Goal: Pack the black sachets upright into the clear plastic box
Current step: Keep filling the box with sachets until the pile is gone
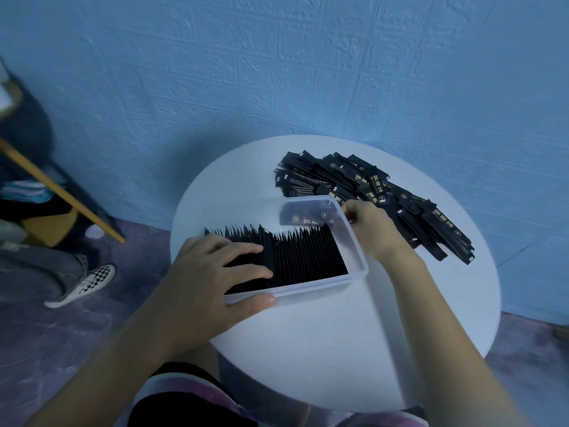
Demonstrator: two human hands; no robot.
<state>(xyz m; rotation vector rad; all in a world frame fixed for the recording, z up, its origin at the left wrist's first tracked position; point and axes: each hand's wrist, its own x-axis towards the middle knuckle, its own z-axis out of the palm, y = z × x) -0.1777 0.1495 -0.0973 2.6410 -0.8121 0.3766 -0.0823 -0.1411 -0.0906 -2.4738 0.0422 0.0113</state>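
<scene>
At the box's right end, between the last upright sachet and the right wall, is the only unfilled space, so the next insert likely goes there.

Clear plastic box (308, 293) sits mid round white table (338, 349), long axis roughly left-right and slightly skewed. Packed sachets (308, 257) stand on edge in one row along that axis. Each blade runs near-to-far across the box width, and the row fills most of the length from the left wall.

Loose pile (338, 175) lies flat beyond and right of the box, just beside its far right corner.

Right hand (369, 231) is nearer to both pile and free end. It's at that corner, fingers curled. Can't tell whether they pinch a sachet or only the rim.

Left hand (209, 278) lies flat on the row's left part, fingers straight and spread, thumb along the outside of the near wall. It reads as a stop against fanning.

Judgement: feed with the right, brace with the left.

Sachets are thin, long, black rectangles with gold print. They're probably floppy and will lean unsupported. A couple show through the box's far wall; can't tell if they're inside or behind.
</scene>
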